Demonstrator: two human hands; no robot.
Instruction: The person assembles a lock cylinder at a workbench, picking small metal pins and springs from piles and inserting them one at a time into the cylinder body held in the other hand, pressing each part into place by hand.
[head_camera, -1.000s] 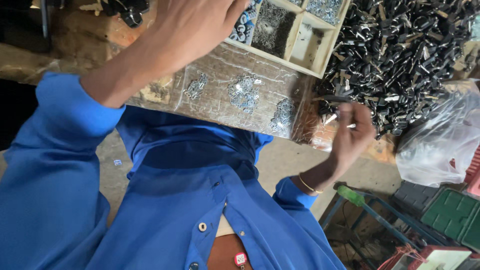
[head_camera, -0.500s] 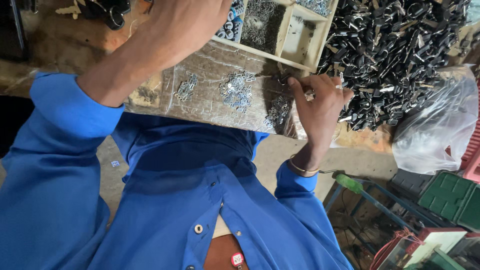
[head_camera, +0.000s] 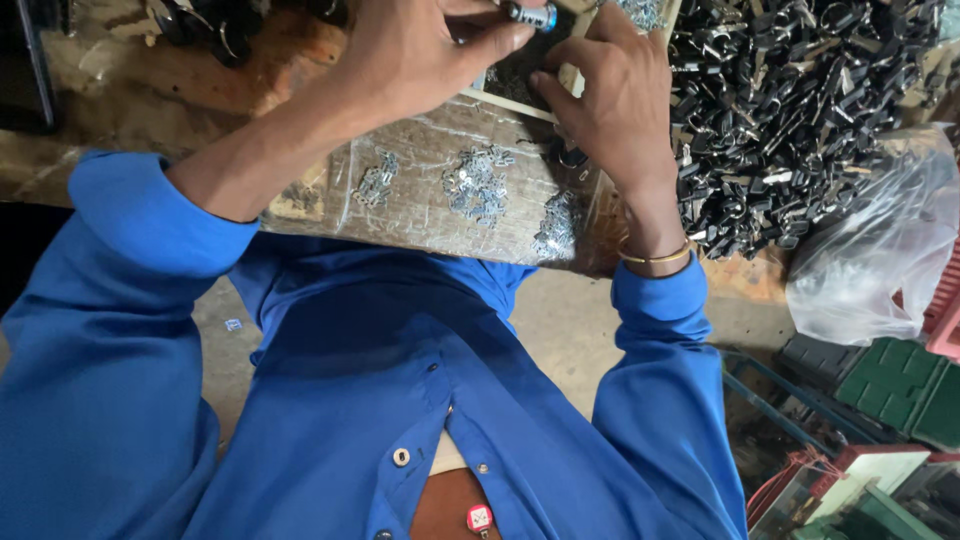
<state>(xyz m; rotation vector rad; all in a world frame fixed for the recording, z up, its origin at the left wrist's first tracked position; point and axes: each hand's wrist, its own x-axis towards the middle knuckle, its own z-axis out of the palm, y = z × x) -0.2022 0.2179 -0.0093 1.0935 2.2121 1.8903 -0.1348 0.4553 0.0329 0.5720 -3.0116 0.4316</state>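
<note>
Two bare hands meet at the top edge of the head view, over a wooden tray (head_camera: 520, 100) with dividers. The left hand (head_camera: 410, 60) has its fingers curled in, thumb and forefinger pinched on a small blue-and-silver cylinder (head_camera: 532, 15) that sits right at the frame's upper edge, above the tray. The right hand (head_camera: 610, 85) is just beside it, fingers bent toward the same small part; whether it actually grips anything cannot be told, since the fingertips run out of frame. A gold bangle (head_camera: 655, 257) circles the right wrist. Below the hands, on a clear plastic sheet (head_camera: 420, 215) spread over the workbench, lie three small clusters of silver metal bits (head_camera: 475, 185), well clear of both hands. To the right of the right hand lies a large heap of black metal pieces (head_camera: 800, 100), touching the wrist's side. Farther right, a crumpled clear plastic bag (head_camera: 880, 250) sits at the bench edge. Blue shirt sleeves (head_camera: 150, 220) cover both forearms partway.
</note>
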